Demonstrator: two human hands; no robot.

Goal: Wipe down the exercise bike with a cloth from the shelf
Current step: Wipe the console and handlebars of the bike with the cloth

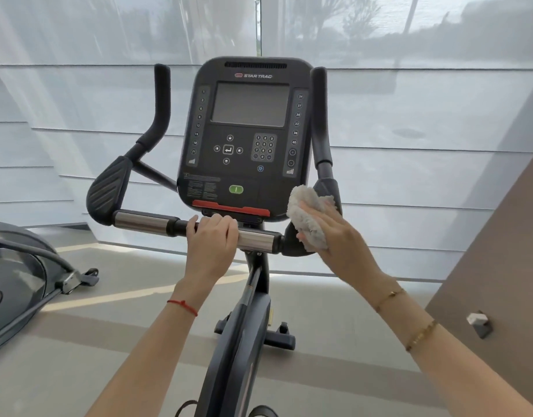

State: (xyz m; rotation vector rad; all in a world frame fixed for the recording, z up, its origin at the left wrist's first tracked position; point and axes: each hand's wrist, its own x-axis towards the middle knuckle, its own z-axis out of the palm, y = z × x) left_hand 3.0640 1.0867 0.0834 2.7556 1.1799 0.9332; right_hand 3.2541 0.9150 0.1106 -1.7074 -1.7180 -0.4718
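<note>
The exercise bike's black console [247, 136] stands straight ahead, with a dark screen and a keypad. Below it runs the handlebar [145, 221], with chrome sections and black grips. My left hand [211, 242] is wrapped around the bar just under the console. My right hand [339, 236] presses a fluffy white cloth [308, 218] against the black right elbow pad of the handlebar, beside the console's lower right corner. The pad is mostly hidden by the cloth. The bike frame [244, 326] drops down between my arms.
Another exercise machine [21, 281] sits low at the left on the grey floor. A brown wall panel [500, 266] with a small hook rises at the right. Sheer white blinds [409, 115] cover the window behind the bike.
</note>
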